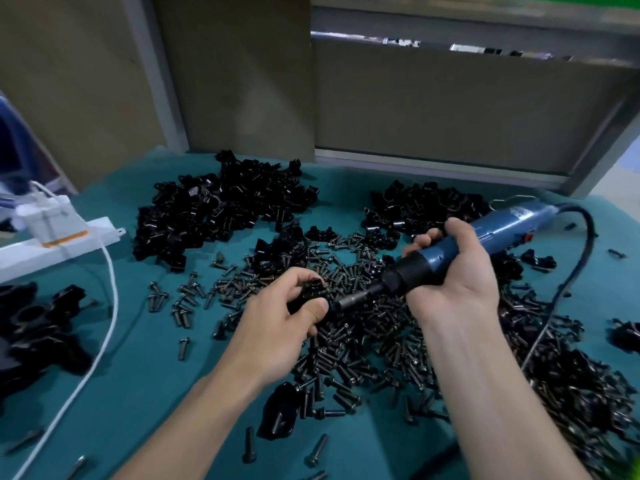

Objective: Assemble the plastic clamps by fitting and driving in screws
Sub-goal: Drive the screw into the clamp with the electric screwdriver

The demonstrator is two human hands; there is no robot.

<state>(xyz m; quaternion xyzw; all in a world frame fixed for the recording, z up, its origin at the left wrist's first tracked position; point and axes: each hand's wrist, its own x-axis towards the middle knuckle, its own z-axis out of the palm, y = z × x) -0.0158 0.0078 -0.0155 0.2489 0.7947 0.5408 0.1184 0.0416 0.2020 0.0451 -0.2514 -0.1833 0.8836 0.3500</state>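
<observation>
My left hand (284, 317) grips a small black plastic clamp (310, 292) above the screw pile. My right hand (457, 268) holds a blue electric screwdriver (485, 244) by its body. Its black nose and bit (353, 299) point left and meet the clamp by my left thumb. Loose dark screws (363, 341) lie thick on the green table cover (145, 358) under both hands. Heaps of black clamp parts sit behind, one at the left (221, 209) and one at the right (426, 209).
The screwdriver's black cable (568, 282) loops down the right side. A white cord (107, 306) runs from a white power strip (59, 233) at the left. More black clamps (38, 327) lie at the left edge. One black part (280, 410) lies near my left forearm. Cardboard panels stand behind.
</observation>
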